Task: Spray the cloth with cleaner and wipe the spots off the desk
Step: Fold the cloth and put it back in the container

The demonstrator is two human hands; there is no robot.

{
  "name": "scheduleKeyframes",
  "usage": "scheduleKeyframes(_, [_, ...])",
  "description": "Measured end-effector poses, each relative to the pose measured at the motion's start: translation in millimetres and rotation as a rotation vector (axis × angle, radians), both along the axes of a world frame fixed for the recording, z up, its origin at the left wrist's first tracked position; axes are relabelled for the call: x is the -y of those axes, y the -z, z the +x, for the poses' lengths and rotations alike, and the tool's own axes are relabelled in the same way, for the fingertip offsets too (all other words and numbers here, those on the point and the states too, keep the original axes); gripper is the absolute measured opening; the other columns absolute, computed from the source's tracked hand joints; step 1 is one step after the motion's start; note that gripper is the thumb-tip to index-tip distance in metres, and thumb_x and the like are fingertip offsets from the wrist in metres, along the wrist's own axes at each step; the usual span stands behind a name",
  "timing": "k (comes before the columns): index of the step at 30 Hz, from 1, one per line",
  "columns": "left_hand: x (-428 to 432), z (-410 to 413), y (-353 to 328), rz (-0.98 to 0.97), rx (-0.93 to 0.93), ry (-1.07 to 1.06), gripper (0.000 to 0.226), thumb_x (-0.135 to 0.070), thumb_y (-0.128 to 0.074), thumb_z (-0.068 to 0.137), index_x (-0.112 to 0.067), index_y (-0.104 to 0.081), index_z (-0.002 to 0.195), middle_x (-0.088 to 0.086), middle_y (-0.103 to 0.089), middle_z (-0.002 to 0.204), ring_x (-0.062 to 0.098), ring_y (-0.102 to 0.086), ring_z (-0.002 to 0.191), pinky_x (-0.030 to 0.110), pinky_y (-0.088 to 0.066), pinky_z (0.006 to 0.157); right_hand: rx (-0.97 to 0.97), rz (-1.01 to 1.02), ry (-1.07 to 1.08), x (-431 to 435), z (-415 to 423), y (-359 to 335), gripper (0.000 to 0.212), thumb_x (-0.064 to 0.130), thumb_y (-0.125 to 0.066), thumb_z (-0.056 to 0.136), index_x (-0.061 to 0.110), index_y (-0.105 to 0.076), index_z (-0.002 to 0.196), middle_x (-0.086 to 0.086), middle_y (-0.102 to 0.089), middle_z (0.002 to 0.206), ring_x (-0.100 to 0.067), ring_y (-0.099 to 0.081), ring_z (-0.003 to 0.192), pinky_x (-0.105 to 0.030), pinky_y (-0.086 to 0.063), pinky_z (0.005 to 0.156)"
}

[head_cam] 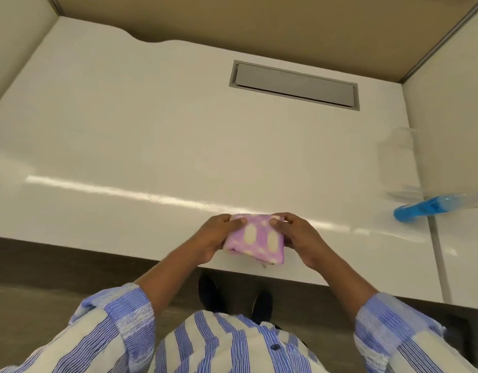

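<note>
A folded pink cloth (pixel 256 239) with cream spots is held just above the front edge of the white desk (pixel 151 146). My left hand (pixel 215 235) grips its left side and my right hand (pixel 297 235) grips its right side, thumbs on top. A clear spray bottle (pixel 431 204) with blue cleaner lies on its side at the right of the desk, well away from both hands. I cannot make out any spots on the desk surface.
A grey cable-tray lid (pixel 294 86) is set into the desk at the back. Beige partition walls (pixel 286 25) enclose the back and left. A second desk (pixel 461 243) adjoins on the right. Dark floor and shoes (pixel 262 304) lie below the front edge.
</note>
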State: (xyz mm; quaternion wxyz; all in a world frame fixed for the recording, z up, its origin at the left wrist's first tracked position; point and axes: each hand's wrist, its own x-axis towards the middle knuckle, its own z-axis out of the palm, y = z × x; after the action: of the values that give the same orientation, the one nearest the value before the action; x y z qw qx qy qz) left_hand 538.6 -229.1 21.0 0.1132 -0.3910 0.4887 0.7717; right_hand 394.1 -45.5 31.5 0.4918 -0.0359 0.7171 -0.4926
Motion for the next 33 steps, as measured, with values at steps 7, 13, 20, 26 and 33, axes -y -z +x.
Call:
scheduleKeyframes(7, [5.6, -12.5, -2.6, 0.017, 0.003, -0.294, 0.033, -0.04, -0.056, 0.103, -0.012, -0.069, 0.115, 0.011, -0.078, 0.105, 0.031, -0.075, 0.095, 0.048, -0.061, 0.088, 0.263, -0.127, 0.07, 26.7, 20.0, -3.2, 0.065, 0.042, -0.081, 0.087, 0.015, -0.055, 0.14, -0.012, -0.072, 0.128, -0.037, -0.07, 0.115, -0.051, -0.054, 0.105])
scheduleKeyframes(13, [-1.6, -36.2, -6.4, -0.096, -0.08, -0.099, 0.021, -0.027, -0.07, 0.096, -0.017, -0.064, 0.113, 0.012, -0.075, 0.109, 0.031, -0.076, 0.09, 0.042, -0.063, 0.072, 0.105, -0.033, 0.146, 21.2, -3.3, -11.3, 0.056, 0.02, -0.082, 0.088, 0.016, -0.054, 0.137, -0.011, -0.075, 0.119, -0.029, -0.077, 0.097, -0.033, -0.061, 0.076])
scheduleKeyframes(20, [-25.3, -98.3, -8.5, -0.082, -0.082, -0.117, 0.031, -0.017, -0.075, 0.091, -0.009, -0.063, 0.119, 0.012, -0.074, 0.114, 0.028, -0.075, 0.098, 0.041, -0.064, 0.075, 0.006, -0.068, 0.25, -10.7, -63.6, -19.3, 0.032, 0.019, -0.074, 0.094, 0.007, -0.067, 0.123, -0.014, -0.077, 0.112, -0.027, -0.076, 0.093, -0.035, -0.061, 0.079])
scheduleKeyframes(26, [-61.8, -187.9, -15.2, -0.035, -0.057, -0.078, 0.026, -0.014, -0.072, 0.093, -0.004, -0.065, 0.116, 0.015, -0.075, 0.113, 0.029, -0.075, 0.096, 0.04, -0.063, 0.074, -0.061, -0.071, 0.373, -54.2, -142.4, -16.9, 0.026, 0.017, -0.064, 0.099, 0.016, -0.066, 0.124, -0.009, -0.075, 0.112, -0.025, -0.075, 0.098, -0.039, -0.063, 0.085])
scheduleKeyframes(33, [-101.0, -304.8, -27.7, -0.454, -0.061, 0.104, 0.021, -0.018, -0.076, 0.088, -0.016, -0.062, 0.104, 0.009, -0.074, 0.106, 0.027, -0.073, 0.096, 0.043, -0.062, 0.078, -0.136, 0.061, 0.554, -110.2, -211.3, 18.2, 0.029, 0.025, -0.064, 0.095, 0.023, -0.063, 0.124, -0.001, -0.074, 0.11, -0.02, -0.072, 0.1, -0.037, -0.059, 0.092])
